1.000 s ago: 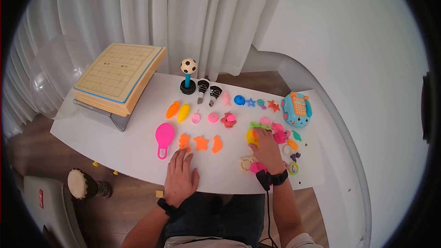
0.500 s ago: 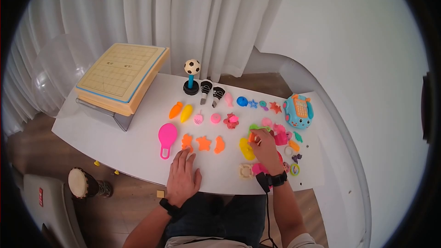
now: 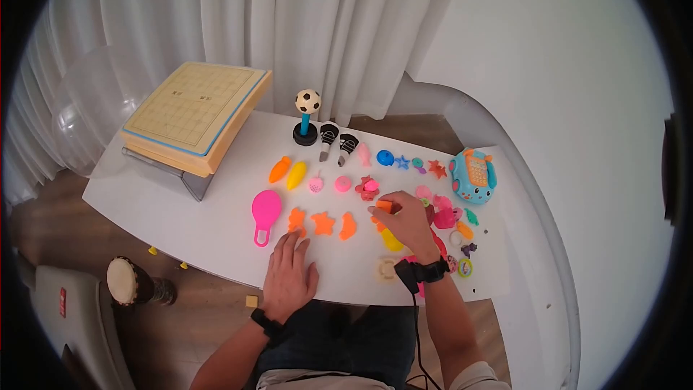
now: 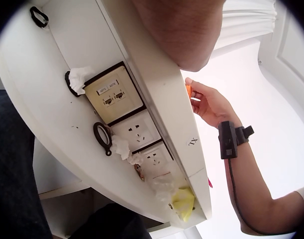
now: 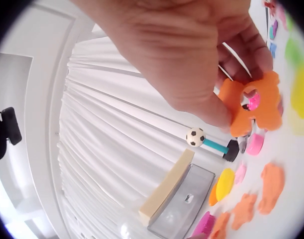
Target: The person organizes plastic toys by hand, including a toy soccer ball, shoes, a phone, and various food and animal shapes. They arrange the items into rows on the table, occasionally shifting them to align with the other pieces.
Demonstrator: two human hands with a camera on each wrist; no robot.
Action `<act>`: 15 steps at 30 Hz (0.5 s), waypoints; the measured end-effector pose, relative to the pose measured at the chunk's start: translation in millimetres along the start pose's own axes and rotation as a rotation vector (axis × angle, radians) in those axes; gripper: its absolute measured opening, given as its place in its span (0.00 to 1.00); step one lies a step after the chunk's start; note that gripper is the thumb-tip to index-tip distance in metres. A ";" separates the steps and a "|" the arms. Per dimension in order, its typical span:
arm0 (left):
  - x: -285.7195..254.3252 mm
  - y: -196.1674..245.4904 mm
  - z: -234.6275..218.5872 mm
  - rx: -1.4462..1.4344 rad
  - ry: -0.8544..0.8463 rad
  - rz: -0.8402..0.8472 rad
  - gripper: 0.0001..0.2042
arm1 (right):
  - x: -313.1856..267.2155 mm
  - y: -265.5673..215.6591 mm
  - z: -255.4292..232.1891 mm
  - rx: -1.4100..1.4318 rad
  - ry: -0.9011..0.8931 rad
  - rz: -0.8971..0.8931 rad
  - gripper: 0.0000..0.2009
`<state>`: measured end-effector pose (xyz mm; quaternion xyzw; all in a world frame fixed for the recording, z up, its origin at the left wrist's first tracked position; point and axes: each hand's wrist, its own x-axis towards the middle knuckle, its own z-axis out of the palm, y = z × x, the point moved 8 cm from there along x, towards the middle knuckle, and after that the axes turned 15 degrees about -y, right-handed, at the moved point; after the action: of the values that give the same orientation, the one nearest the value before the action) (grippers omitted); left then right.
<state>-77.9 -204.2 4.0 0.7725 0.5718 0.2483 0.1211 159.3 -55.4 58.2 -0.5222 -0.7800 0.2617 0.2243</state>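
Note:
In the right wrist view, an orange lobed toy piece [image 5: 269,107] with a round hole is pinched between thumb and fingers of my right hand [image 5: 186,59]. From the head view, my right hand [image 3: 409,224] is over the right part of the white table, beside a yellow toy piece [image 3: 390,240]. My left hand [image 3: 287,276] rests at the table's front edge with its fingers extended. Its fingertips are right at an orange toy shape [image 3: 297,221], the leftmost in a row with an orange star-like shape [image 3: 323,223] and a curved orange shape [image 3: 348,226].
A pink paddle-shaped toy [image 3: 266,207] lies left of the orange row. Farther back stand a toy football on a post [image 3: 307,102] and a board-topped wooden box [image 3: 196,110]. Several pink pieces [image 3: 447,217] crowd right of my right hand, near a blue toy phone [image 3: 473,175].
My right hand has come up from the coloured pile and moved left, carrying the orange piece away from the yellow one. The left hand stays in place.

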 end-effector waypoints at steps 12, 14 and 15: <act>1.5 -0.1 -1.0 -0.046 0.019 0.009 0.25 | -2.4 37.9 37.4 0.093 -0.222 0.218 0.19; 1.8 -0.1 -1.5 -0.046 0.019 0.010 0.25 | -9.2 34.9 25.9 0.167 -0.268 0.348 0.17; 1.5 0.0 -1.5 -0.044 0.019 0.010 0.25 | -11.4 35.4 23.5 0.167 -0.269 0.350 0.17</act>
<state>-78.4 -203.0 5.5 0.7703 0.5633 0.2686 0.1313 173.5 -58.9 16.7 -0.5895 -0.6762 0.4274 0.1121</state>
